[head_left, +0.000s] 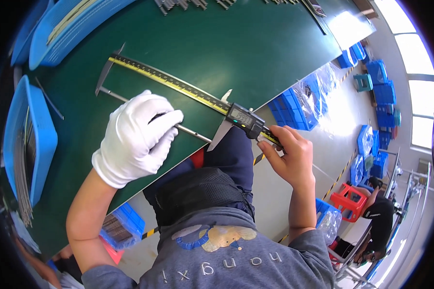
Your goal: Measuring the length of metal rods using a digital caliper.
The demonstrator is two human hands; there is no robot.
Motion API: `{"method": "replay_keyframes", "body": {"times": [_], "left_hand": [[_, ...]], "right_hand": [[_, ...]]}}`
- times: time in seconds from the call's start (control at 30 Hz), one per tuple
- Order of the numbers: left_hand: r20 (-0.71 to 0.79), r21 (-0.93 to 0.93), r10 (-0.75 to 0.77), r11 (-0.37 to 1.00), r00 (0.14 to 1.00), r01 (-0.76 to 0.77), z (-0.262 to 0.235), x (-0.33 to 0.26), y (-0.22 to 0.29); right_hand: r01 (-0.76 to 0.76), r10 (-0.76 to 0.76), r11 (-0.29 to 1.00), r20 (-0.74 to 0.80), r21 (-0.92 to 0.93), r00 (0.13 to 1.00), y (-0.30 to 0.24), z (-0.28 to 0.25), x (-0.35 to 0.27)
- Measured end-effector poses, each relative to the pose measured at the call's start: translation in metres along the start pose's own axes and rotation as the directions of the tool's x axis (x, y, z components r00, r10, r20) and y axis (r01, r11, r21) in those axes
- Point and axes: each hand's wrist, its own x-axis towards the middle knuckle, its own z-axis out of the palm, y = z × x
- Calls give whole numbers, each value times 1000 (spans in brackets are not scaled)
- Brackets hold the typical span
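My left hand (137,137), in a white glove, grips a thin metal rod (190,131) that lies between the jaws of a long digital caliper (178,86). The caliper rests across the green table (202,43), its fixed jaw at the far left and its sliding jaw with the display (241,118) near the table's edge. My bare right hand (287,156) holds the caliper's beam end just past the display, at the table's edge.
Blue trays (31,139) with several metal rods stand at the table's left side and at its top left. More rods lie at the top edge. Blue bins (294,106) are stacked on the floor to the right; a person (378,216) sits by a red stool.
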Motion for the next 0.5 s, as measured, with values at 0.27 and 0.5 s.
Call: {"method": "replay_keyframes", "body": {"times": [0.27, 0.5], "left_hand": [[89, 15, 20, 1000, 996, -21, -3, 3, 3], [81, 60, 55, 996, 995, -60, 1, 2, 1]], "right_hand": [[-7, 10, 999, 56, -49, 998, -5, -2, -1], [-19, 20, 999, 29, -38, 999, -5, 3, 0]]}}
